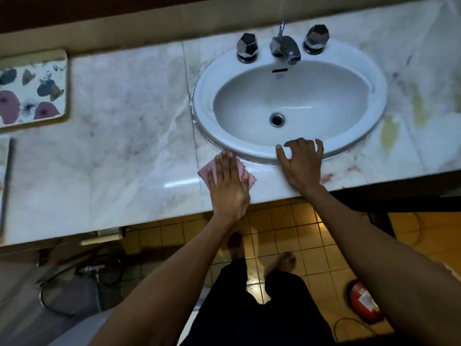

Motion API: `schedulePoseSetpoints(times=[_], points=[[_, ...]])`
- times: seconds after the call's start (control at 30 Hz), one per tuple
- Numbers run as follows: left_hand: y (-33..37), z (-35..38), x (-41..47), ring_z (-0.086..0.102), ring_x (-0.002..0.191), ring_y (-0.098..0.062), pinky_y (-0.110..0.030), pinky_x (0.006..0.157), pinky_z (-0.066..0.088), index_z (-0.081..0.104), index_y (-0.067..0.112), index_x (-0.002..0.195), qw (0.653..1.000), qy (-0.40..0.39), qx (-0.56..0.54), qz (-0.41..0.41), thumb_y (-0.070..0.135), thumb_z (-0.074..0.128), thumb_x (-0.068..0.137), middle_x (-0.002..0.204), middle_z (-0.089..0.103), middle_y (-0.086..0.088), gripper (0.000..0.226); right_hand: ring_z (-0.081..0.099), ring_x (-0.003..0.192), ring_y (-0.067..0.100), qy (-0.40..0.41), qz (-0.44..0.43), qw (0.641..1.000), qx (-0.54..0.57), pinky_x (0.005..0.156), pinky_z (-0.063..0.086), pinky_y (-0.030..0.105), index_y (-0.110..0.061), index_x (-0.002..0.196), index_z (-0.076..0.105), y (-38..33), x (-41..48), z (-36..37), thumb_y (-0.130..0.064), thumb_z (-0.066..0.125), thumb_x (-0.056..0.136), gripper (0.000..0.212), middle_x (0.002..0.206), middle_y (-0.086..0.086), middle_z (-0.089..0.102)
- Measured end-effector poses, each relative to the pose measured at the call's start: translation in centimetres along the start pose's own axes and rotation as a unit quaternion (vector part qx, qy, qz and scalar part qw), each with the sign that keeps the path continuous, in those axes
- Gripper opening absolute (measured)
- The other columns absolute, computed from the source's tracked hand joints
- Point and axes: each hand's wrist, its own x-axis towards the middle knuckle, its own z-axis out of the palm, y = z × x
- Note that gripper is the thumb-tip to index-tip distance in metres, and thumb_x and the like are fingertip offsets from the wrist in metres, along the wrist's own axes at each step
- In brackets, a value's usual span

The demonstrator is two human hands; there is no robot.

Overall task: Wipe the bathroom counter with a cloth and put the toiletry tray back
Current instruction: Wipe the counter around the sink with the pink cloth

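Note:
My left hand (228, 187) lies flat on a pink cloth (242, 169), pressing it onto the marble counter (119, 151) just in front of the sink's left front rim. Only the cloth's edges show around my fingers. My right hand (301, 163) rests open on the front rim of the white sink (207, 101), fingers spread, holding nothing. A flower-patterned tray (32, 91) sits at the counter's far left, partly cut off by the frame edge.
A chrome tap (285, 49) with two faceted knobs (247, 47) (316, 38) stands behind the basin. Yellowish stains (388, 134) mark the counter right of the sink. Below the counter edge lie tiled floor, hoses and a red canister (364, 303).

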Motion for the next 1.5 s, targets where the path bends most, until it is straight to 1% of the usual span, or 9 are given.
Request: schedulePoseSetpoints(times=[0.2,0.33,0.57,0.8,0.97,1.1,1.2,1.33,1.5], points=[[4.1,1.6,-2.9,-0.007,0.156,-0.022,-0.048,0.126,0.001,0.002,0.009,0.161,0.997,-0.03,0.031,0.071,0.04,0.02,0.107,0.169,-0.002,-0.008,0.064,0.059,0.101,0.021,0.0,-0.062,0.994,0.087,0.104,0.029,0.04,-0.018,0.1,0.069,1.8,0.2,-0.4,-0.038,0.04,0.101,0.035,0.101,-0.001,0.069],[7.3,2.8,-3.6,-0.005,0.156,-0.021,-0.049,0.125,0.005,0.004,0.011,0.161,0.997,-0.034,0.036,0.063,0.04,0.022,0.107,0.17,0.0,-0.006,0.063,0.059,0.094,0.021,-0.014,-0.11,0.979,0.173,0.096,0.035,0.037,-0.016,0.097,0.066,4.6,0.5,-1.9,-0.028,0.038,0.103,0.03,0.093,-0.003,0.067],[16.4,5.8,-3.2,-0.006,0.156,-0.021,-0.05,0.125,0.006,0.001,0.011,0.161,0.986,-0.067,0.013,0.154,0.038,0.022,0.108,0.169,-0.004,-0.004,0.063,0.06,0.098,0.028,-0.024,-0.138,0.968,0.206,0.092,0.045,0.042,-0.005,0.1,0.065,14.0,2.6,-6.3,-0.021,0.041,0.104,0.029,0.099,0.011,0.068],[26.8,9.4,0.9,0.003,0.157,-0.022,-0.047,0.125,0.01,0.007,0.012,0.161,0.978,-0.074,0.007,0.194,0.036,0.025,0.108,0.169,0.008,-0.006,0.061,0.055,0.122,0.022,0.058,-0.036,0.969,0.239,0.107,0.038,0.026,-0.006,0.12,0.064,27.4,3.7,-10.9,-0.026,0.046,0.103,0.032,0.126,0.01,0.064],[29.9,10.6,2.7,0.012,0.155,-0.026,-0.045,0.125,0.014,0.017,0.009,0.16,0.986,-0.066,-0.027,0.149,0.036,0.016,0.106,0.167,0.017,-0.009,0.06,0.051,0.126,0.026,0.082,0.069,0.97,0.22,0.107,0.035,0.028,-0.007,0.124,0.06,36.7,3.5,-11.8,-0.029,0.042,0.102,0.036,0.13,0.01,0.061],[32.3,10.6,3.7,0.015,0.155,-0.028,-0.043,0.125,0.015,0.018,0.002,0.158,0.987,-0.061,-0.032,0.142,0.044,0.008,0.102,0.166,0.018,-0.014,0.07,0.05,0.126,0.03,0.065,0.131,0.962,0.23,0.103,0.033,0.025,-0.005,0.126,0.058,40.4,3.4,-11.5,-0.036,0.039,0.099,0.046,0.131,0.014,0.06],[35.3,11.1,5.5,0.018,0.154,-0.026,-0.04,0.125,0.015,0.021,0.005,0.158,0.986,-0.068,-0.077,0.131,0.048,0.006,0.101,0.165,0.023,-0.012,0.073,0.05,0.128,0.031,0.064,0.138,0.959,0.241,0.108,0.034,0.03,-0.002,0.128,0.058,41.8,3.0,-10.9,-0.042,0.036,0.097,0.056,0.133,0.015,0.059],[39.0,12.2,9.7,0.029,0.149,-0.027,-0.034,0.122,0.015,0.036,0.005,0.153,0.981,-0.055,-0.143,0.123,0.043,0.02,0.103,0.159,0.037,-0.013,0.065,0.047,0.132,0.031,0.031,0.107,0.97,0.215,0.112,0.031,0.03,-0.001,0.131,0.056,43.4,3.0,-10.9,-0.043,0.036,0.098,0.056,0.139,0.016,0.055],[40.0,13.0,11.7,0.028,0.15,-0.03,-0.038,0.123,0.016,0.034,0.003,0.154,0.983,-0.04,-0.074,0.162,0.038,0.021,0.104,0.16,0.035,-0.015,0.062,0.04,0.139,0.031,-0.001,0.052,0.991,0.123,0.114,0.032,0.042,-0.005,0.133,0.055,44.3,3.2,-10.9,-0.038,0.041,0.099,0.049,0.149,0.014,0.046]])
